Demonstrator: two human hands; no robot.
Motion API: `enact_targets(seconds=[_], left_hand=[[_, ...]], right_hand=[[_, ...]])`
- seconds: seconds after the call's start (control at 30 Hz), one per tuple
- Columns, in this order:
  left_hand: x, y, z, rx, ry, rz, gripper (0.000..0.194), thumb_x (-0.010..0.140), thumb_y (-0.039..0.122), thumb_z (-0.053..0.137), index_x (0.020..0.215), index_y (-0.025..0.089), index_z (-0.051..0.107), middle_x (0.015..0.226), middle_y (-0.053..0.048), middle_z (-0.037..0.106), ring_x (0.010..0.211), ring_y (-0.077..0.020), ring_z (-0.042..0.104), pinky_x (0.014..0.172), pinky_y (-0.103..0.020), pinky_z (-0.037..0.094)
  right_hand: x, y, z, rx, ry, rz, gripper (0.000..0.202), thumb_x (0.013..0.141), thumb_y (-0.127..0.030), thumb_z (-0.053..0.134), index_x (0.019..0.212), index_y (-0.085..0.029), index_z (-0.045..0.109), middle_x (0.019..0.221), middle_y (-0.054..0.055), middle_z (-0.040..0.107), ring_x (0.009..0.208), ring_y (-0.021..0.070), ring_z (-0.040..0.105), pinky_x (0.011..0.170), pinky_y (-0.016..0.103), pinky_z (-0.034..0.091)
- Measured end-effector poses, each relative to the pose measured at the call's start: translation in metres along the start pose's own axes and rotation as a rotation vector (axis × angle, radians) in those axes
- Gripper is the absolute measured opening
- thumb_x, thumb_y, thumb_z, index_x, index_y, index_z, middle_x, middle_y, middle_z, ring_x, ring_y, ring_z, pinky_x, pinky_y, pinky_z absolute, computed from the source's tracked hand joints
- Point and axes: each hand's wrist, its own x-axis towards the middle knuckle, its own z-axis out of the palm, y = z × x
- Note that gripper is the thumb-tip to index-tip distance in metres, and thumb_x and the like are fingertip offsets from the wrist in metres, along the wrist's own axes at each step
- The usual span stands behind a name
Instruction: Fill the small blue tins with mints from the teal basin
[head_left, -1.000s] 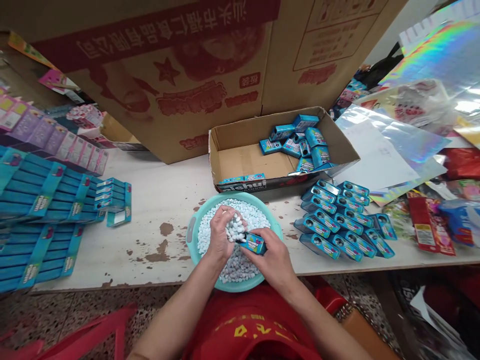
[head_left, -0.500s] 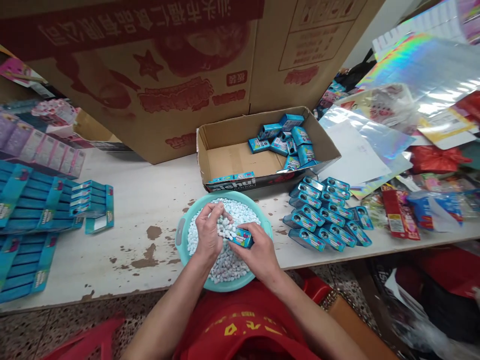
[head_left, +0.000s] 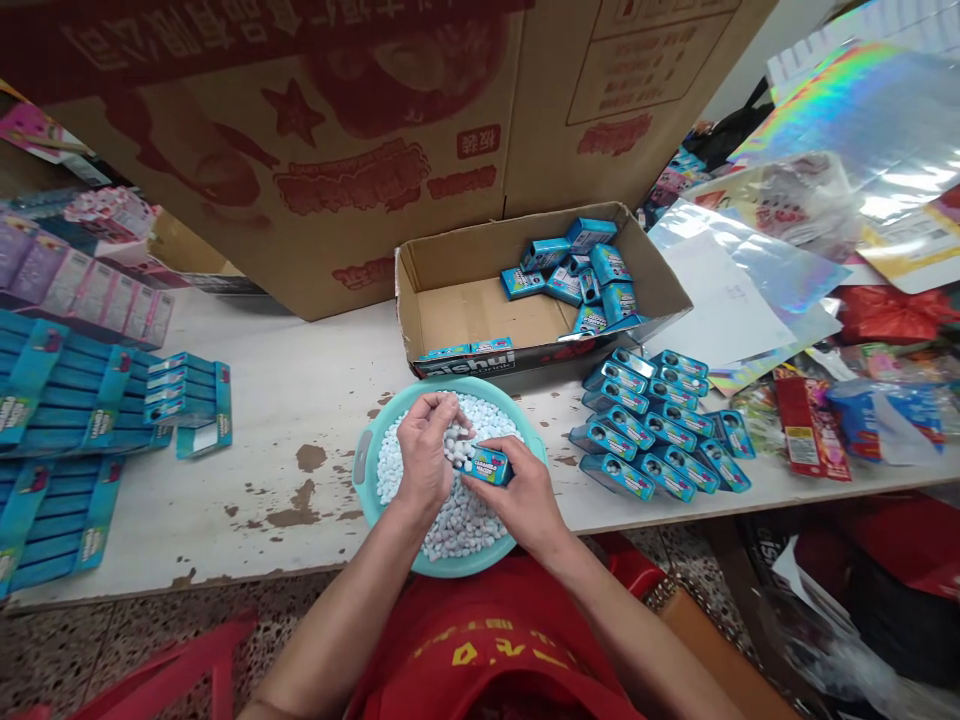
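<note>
A turquoise basin point(head_left: 364, 478) full of small white candies point(head_left: 466, 525) stands at the table's front edge. Over it, my left hand point(head_left: 427, 450) curls around several of the candies, some showing between the fingers and the palm. My right hand point(head_left: 525, 495) grips a small blue candy box point(head_left: 491, 465) lying on its side, its left end against the candies in my left hand. Whether any candy is passing into the box is too small to tell.
Behind the basin, an open carton point(head_left: 465, 310) holds several blue boxes point(head_left: 589, 270). More blue boxes point(head_left: 652, 425) stand in rows at right. Blue display packs point(head_left: 67, 400) are stacked at left. A large cardboard box point(head_left: 360, 150) rises at the back; plastic sheets point(head_left: 757, 250) lie at right.
My left hand has turned a little, showing more candies in its grasp. The blue box stays in my right hand close beside it. The whole view has shifted slightly.
</note>
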Motion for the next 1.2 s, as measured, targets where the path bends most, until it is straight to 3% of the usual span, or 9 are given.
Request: enact_targets(seconds=[0.7,1.03,1.2], left_hand=[[-0.012,-0.002,0.005,0.005,-0.075,0.034,0.019,0.076,0.034,0.064,0.074,0.018,0.054,0.055,0.003,0.055,0.052,-0.0114,0.057,0.055,-0.024,0.046],[-0.014,-0.002,0.007,0.031,-0.104,0.097,0.018,0.078,0.034,0.063,0.073,0.018,0.055,0.058,0.003,0.055,0.046,-0.0077,0.049,0.047,-0.020,0.039],[-0.016,-0.004,0.006,0.106,-0.174,0.003,0.020,0.076,0.035,0.065,0.073,0.017,0.056,0.057,0.002,0.055,0.041,-0.0062,0.045,0.039,-0.018,0.032]], right_hand=[[-0.005,0.002,-0.003,0.086,0.037,0.006,0.028,0.071,-0.026,0.072,0.095,-0.023,0.060,0.093,0.004,0.063,0.090,0.0220,0.058,0.080,0.035,0.046],[-0.007,-0.001,-0.007,0.140,0.034,0.008,0.029,0.071,-0.026,0.073,0.097,-0.024,0.060,0.096,0.004,0.063,0.093,0.0218,0.058,0.083,0.035,0.046],[-0.005,0.004,-0.004,0.134,0.011,0.043,0.025,0.070,-0.021,0.073,0.092,-0.022,0.061,0.091,0.003,0.063,0.088,0.0213,0.059,0.079,0.034,0.047]])
